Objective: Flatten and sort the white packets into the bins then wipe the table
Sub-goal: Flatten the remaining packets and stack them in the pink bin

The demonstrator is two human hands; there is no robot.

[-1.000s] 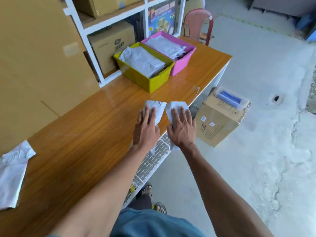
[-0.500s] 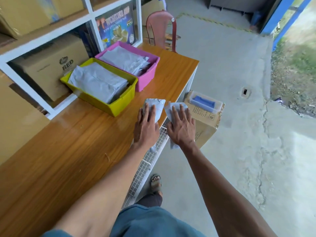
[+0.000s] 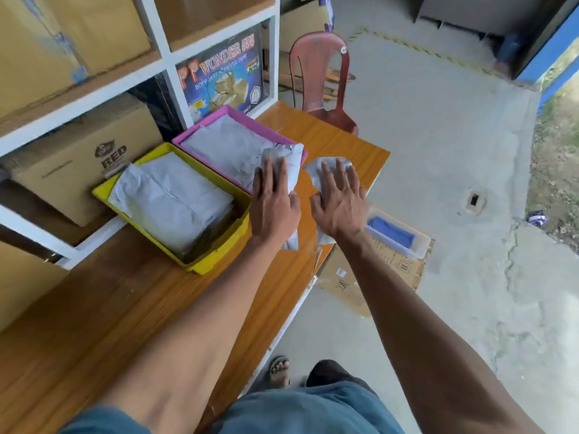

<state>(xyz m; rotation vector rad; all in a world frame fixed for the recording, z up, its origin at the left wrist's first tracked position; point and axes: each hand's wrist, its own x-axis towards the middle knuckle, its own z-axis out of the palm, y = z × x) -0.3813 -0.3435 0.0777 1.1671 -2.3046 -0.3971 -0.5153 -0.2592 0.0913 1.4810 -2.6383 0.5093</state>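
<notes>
Two bins (image 3: 219, 245) sit side by side on the table (image 3: 94, 324).

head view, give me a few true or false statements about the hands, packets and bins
1. Each hand, left hand and right hand, presses its own white packet. True.
2. The yellow bin is empty. False: grey-white packets fill it.
3. The pink bin stands farther from the person than the yellow bin. True.
4. The right hand's packet lies inside the pink bin. False: it lies on the wooden table.
</notes>
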